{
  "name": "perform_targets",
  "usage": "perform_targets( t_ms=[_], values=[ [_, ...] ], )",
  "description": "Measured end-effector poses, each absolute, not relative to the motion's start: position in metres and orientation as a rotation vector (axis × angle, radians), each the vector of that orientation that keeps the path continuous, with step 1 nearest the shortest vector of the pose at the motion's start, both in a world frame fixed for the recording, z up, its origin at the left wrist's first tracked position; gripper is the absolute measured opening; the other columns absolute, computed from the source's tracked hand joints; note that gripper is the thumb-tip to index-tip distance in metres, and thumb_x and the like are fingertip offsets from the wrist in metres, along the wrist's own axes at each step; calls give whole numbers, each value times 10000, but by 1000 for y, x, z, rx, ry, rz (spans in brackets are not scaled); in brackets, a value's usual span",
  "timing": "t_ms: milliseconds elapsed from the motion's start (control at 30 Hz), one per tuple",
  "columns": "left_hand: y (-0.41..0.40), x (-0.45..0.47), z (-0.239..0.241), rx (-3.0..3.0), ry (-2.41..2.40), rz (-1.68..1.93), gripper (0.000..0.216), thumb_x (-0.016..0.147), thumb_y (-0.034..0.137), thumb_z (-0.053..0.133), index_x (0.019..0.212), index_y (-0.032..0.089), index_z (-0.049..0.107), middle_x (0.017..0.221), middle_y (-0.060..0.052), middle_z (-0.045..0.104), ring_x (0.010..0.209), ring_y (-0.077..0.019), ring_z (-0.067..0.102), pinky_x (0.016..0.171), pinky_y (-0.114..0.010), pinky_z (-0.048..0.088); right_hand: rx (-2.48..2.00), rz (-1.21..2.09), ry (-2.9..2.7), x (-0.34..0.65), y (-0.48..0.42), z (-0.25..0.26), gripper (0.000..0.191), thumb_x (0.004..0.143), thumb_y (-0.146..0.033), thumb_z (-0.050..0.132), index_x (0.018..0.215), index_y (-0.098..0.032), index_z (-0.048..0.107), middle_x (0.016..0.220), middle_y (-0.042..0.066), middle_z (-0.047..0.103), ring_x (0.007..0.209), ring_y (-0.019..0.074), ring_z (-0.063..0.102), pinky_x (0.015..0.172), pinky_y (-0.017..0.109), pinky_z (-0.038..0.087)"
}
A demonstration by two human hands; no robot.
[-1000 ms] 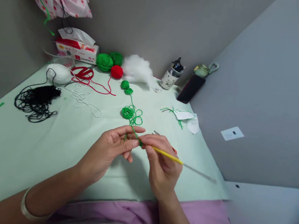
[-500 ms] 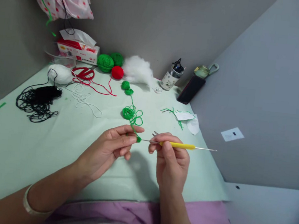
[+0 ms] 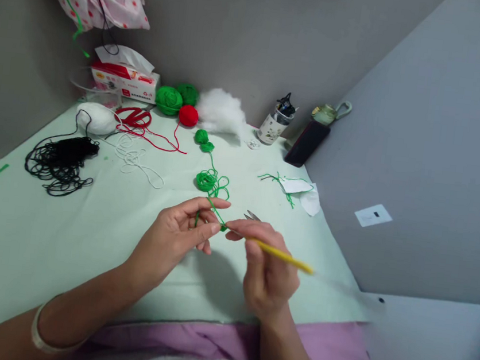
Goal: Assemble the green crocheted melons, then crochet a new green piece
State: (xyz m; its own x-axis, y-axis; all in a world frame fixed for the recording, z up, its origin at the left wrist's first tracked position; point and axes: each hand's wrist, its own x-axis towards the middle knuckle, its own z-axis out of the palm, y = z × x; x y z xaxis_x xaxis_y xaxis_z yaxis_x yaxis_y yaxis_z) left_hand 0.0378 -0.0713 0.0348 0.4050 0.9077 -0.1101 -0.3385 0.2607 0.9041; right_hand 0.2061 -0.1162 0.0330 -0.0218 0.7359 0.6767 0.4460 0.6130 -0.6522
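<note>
Between the thumb and fingers of my left hand (image 3: 177, 232) is a small green crochet piece (image 3: 223, 228), mostly hidden by the fingertips. Green yarn (image 3: 216, 211) runs from it over my index finger to a loose green coil (image 3: 206, 181) lying beyond. My right hand (image 3: 271, 267) grips a crochet hook (image 3: 285, 256) by its yellow handle. The hook's thin tip meets the green piece, and its far end is blurred. Scissor blades (image 3: 252, 215) poke out behind my right fingers; the rest of the scissors is hidden.
At the left lie black yarn (image 3: 67, 157), a white yarn ball (image 3: 97, 119) and red-handled scissors (image 3: 133, 117). Along the back stand a tissue pack (image 3: 125, 81), green yarn balls (image 3: 169, 101), a red ball (image 3: 188, 116), white stuffing (image 3: 221, 113), a pen cup (image 3: 274, 127) and a phone (image 3: 307, 144).
The crochet hook has tilted, its rear end swinging down toward me. My right hand has turned and come closer to my left fingertips, which have hardly moved.
</note>
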Motion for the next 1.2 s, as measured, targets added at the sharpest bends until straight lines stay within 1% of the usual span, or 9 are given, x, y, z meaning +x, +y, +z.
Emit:
perform_targets(
  t_ms=[100, 200, 367, 500, 600, 800, 967, 1100, 1200],
  values=[
    [-71, 40, 32, 962, 758, 1003, 365, 857, 265, 806, 1217, 256, 751, 761, 52, 606, 610, -72, 573, 594, -200, 484, -973, -143, -1940, 205, -115, 29, 307, 986, -95, 541, 1249, -210, 647, 1070, 104, 781, 981, 193, 752, 799, 300, 621],
    [-71, 41, 33, 920, 720, 993, 414, 855, 268, 806, 1261, 253, 723, 761, 52, 614, 605, -71, 546, 568, -192, 473, -1026, -232, -1974, 205, -114, 27, 327, 973, -67, 550, 1246, -208, 664, 1098, 117, 765, 970, 178, 747, 787, 279, 615],
    [-71, 39, 39, 869, 705, 927, 408, 829, 248, 821, 1227, 236, 732, 779, 54, 596, 591, -68, 549, 580, -204, 490, -970, 230, -1675, 204, -114, 32, 318, 977, -52, 541, 1174, -240, 706, 1046, 82, 766, 966, 194, 740, 848, 357, 617],
    [-71, 36, 42, 815, 674, 890, 322, 827, 253, 817, 1144, 227, 766, 783, 53, 575, 559, -59, 496, 570, -220, 494, -916, 697, -1350, 202, -112, 33, 210, 1034, -207, 526, 1061, -252, 729, 1003, 55, 764, 747, 160, 720, 696, 341, 616],
    [-71, 36, 41, 848, 693, 903, 284, 844, 260, 802, 1125, 229, 776, 794, 46, 586, 562, -65, 506, 586, -237, 495, -927, 785, -1299, 204, -112, 32, 214, 1050, -242, 498, 1027, -240, 710, 982, 47, 758, 724, 153, 716, 674, 329, 614],
    [-72, 38, 37, 957, 760, 972, 384, 822, 202, 813, 1199, 237, 748, 781, 44, 632, 612, -98, 589, 606, -237, 470, -1006, 185, -1794, 207, -115, 28, 321, 996, -96, 515, 1237, -254, 657, 1035, 78, 756, 948, 204, 732, 806, 357, 607],
    [-71, 39, 38, 705, 643, 854, 410, 837, 254, 817, 1235, 213, 731, 737, 46, 586, 563, -65, 472, 541, -194, 432, -1045, -191, -1960, 204, -115, 23, 422, 968, -89, 565, 1318, -304, 663, 1145, 90, 733, 1032, 209, 721, 824, 334, 614],
    [-67, 36, 42, 626, 598, 812, 334, 827, 232, 831, 1152, 181, 774, 696, 62, 493, 520, -35, 337, 506, -164, 410, -1039, 207, -1661, 202, -115, 31, 315, 988, -123, 556, 1197, -295, 716, 1021, 67, 741, 920, 209, 710, 795, 386, 610],
    [-68, 37, 42, 681, 602, 862, 296, 834, 228, 825, 1127, 205, 787, 736, 52, 522, 524, -33, 375, 518, -168, 439, -967, 515, -1414, 201, -113, 37, 225, 1014, -188, 544, 1045, -263, 753, 891, 50, 724, 761, 187, 672, 670, 364, 581]
  ],
)
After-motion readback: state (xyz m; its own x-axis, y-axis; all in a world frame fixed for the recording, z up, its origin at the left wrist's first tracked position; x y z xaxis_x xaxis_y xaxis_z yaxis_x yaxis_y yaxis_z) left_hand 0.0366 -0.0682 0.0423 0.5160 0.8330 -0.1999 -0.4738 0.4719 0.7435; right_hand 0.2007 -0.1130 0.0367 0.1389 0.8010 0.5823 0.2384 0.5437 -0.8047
